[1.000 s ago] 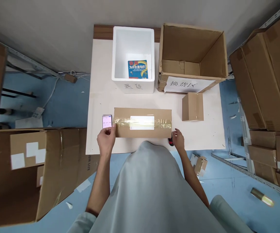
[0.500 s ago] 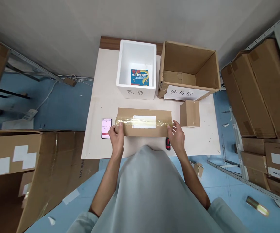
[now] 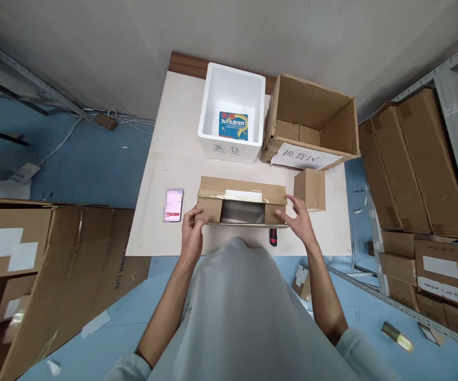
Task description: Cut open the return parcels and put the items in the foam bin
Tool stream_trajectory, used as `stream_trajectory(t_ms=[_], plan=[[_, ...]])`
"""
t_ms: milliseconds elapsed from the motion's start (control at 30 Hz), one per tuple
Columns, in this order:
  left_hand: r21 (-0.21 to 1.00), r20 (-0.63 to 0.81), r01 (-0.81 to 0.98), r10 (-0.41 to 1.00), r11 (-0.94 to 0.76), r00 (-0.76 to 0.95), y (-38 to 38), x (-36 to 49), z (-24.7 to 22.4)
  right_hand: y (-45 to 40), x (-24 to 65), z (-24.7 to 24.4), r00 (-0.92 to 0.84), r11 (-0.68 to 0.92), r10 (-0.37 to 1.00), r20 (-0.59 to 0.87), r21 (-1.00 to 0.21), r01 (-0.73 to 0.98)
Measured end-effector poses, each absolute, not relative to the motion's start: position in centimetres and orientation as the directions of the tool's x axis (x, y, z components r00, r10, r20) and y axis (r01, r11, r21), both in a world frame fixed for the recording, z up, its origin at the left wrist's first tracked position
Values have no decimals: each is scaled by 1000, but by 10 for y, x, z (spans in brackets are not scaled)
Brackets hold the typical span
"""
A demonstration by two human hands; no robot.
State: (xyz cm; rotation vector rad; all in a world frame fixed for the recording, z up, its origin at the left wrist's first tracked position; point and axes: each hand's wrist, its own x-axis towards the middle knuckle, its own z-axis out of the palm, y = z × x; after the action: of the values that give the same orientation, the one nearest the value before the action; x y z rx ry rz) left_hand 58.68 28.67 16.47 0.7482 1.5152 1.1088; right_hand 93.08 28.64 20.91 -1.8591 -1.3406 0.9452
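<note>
A long cardboard box [image 3: 213, 185] lies at the front of the table, its near long flap lifted. Two short end flaps [image 3: 210, 210] show, and between them is a dark grey opening; what lies inside I cannot make out. My left hand [image 3: 192, 227] is closed around the box's left end, thumb at the near edge. At the right end, my right hand [image 3: 301, 221] has its thumb on the short flap and its fingers at the corner. A red-and-black box cutter [image 3: 273, 237] lies just in front of the box, close to my right hand.
Behind stand a white foam box [image 3: 232, 151] with a blue book [image 3: 234, 126] inside and a large open carton [image 3: 312, 152]. A small carton [image 3: 310, 189] sits to the right, a phone [image 3: 173, 205] to the left. Cartons fill shelves on the right [image 3: 423, 169].
The long box was closed, tape and label facing up; now its near flap is raised, showing the end flaps and the inside. Both hands remain at its ends.
</note>
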Motion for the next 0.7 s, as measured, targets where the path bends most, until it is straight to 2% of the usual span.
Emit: stream_trajectory(t_ms=[67,167,300,367,433,567,700], plan=[[900,-432,-132,886,415,-167,278,575,172,305,939,210,54,-167,984,-171,-766,621],[903,-430,-4,902,430,-42,263,554,181,327,944,211,-162,-54,953,-255,-672,739],[900,-423,159,902,407,88,248,532,181,337,950,215,-260,62,935,-241,-612,789],[902,-411,209,900,379,145,243,527,173,340,956,215,-196,13,957,-212,-648,761],[904,-380,275,911,328,163,240,528,162,347,959,211,-32,-112,981,-190,-695,710],[859,-240,476,969,187,53,242,540,144,373,950,187,295,-353,931,-215,-738,575],[797,-91,598,996,80,-11,253,552,136,396,936,166,371,-485,871,-323,-686,542]])
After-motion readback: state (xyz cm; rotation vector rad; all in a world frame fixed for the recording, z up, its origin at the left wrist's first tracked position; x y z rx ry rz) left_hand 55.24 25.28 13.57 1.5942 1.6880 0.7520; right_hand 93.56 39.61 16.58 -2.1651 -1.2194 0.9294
